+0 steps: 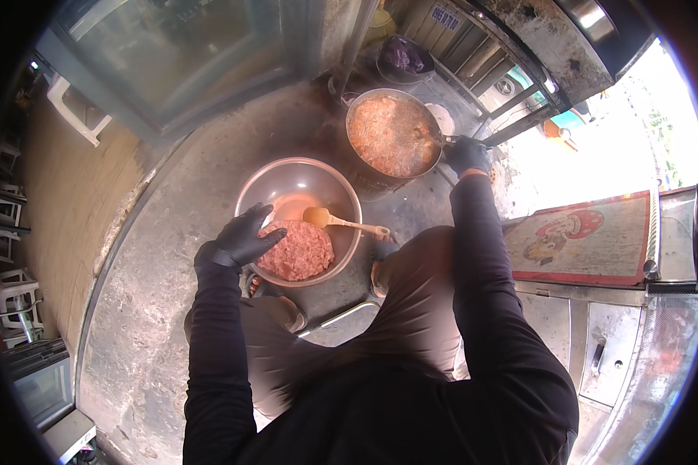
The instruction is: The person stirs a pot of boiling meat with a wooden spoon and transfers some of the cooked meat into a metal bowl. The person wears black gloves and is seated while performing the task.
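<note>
A steel bowl (302,180) sits on the concrete floor in front of me, with a mound of pink minced meat (298,253) in its near side and a wooden spoon (341,222) resting across it. My left hand (244,236), in a black glove, rests on the bowl's left rim beside the meat, fingers spread. Beyond the bowl stands a big pot (392,133) of bubbling reddish-orange broth. My gloved right hand (468,155) is closed on a metal handle (448,140) that reaches into the pot from its right edge.
A glass-fronted cabinet (171,54) stands at the back left, a metal cart (551,46) at the back right. A purple bag (402,54) lies behind the pot. White plastic stools (12,291) line the left. A red picture panel (582,236) lies at my right.
</note>
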`<state>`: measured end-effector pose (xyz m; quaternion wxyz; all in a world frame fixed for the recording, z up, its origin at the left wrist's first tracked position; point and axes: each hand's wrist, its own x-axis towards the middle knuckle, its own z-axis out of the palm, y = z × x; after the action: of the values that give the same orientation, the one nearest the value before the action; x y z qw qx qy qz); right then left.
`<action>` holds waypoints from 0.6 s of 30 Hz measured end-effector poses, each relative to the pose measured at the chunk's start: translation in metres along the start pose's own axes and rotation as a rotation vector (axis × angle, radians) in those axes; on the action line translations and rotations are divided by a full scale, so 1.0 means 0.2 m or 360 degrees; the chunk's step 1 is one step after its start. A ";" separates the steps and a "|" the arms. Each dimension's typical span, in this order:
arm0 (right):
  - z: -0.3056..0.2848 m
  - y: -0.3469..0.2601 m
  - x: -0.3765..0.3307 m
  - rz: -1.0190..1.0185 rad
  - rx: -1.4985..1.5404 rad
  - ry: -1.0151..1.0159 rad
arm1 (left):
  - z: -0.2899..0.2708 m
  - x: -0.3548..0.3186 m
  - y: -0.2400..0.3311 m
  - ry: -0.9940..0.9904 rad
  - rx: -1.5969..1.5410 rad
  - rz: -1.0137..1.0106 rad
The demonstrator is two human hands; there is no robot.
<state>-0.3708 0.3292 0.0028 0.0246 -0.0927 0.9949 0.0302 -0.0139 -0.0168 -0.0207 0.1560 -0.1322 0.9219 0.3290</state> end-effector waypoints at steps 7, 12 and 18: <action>0.11 -0.02 0.06 -0.0216 0.0091 0.0100 | 0.01 0.00 -0.01 0.0013 -0.0006 -0.0003; 0.18 -0.10 0.13 -0.0201 0.0158 0.0111 | 0.01 0.01 -0.01 -0.0009 0.0004 0.0001; 0.18 -0.12 0.12 -0.0174 0.0278 0.0172 | 0.02 0.02 -0.01 -0.0013 0.0013 -0.0002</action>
<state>-0.3891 0.3026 -0.0360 -0.0195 -0.1459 0.9871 -0.0630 -0.0159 -0.0166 -0.0254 0.1606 -0.1308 0.9225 0.3256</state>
